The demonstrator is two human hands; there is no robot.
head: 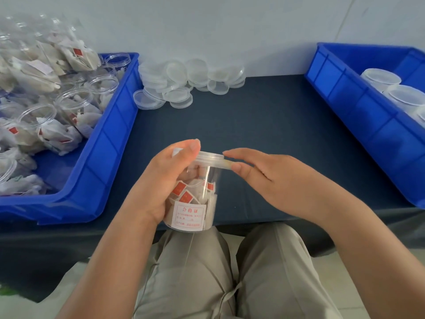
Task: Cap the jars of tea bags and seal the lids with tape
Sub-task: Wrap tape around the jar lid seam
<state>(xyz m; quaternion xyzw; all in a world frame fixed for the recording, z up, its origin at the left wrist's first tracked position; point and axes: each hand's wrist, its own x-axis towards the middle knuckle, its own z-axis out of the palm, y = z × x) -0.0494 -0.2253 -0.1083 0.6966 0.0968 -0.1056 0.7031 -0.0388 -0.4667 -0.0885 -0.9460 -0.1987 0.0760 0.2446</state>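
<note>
**Jar of tea bags, capped, in hand at the table edge**

Jar: a clear round plastic jar (pixel 195 201) packed with white tea bags bearing red square tags is being held above the near edge of the dark blue table (pixel 264 125), over the person's lap. A white label with red print is facing the camera on its lower wall. A translucent plastic screw lid (pixel 210 156) is sitting on its mouth.

Left hand (pixel 165 180): it is wrapping around the jar's left side and gripping it, thumb lying up along the lid's rim.

Right hand (pixel 273 178): it is reaching in from the right with fingers extended, thumb and forefinger tips touching the lid's right edge. A thin pale strip, seemingly clear tape (pixel 224 164), is lying along the seam below the lid by the thumb; whether the fingers are pinching it or only pressing it is unclear.

Left bin: a large blue plastic bin (pixel 110 143) is standing on the table's left side, holding many uncapped clear jars filled with tea bags.

Loose lids: a heap of translucent round lids (pixel 184 81) is lying on the table against the pale wall, just right of that bin.

Right bin: a second blue plastic bin (pixel 358 107) is standing at the right, holding a few capped jars along its far side.
</note>
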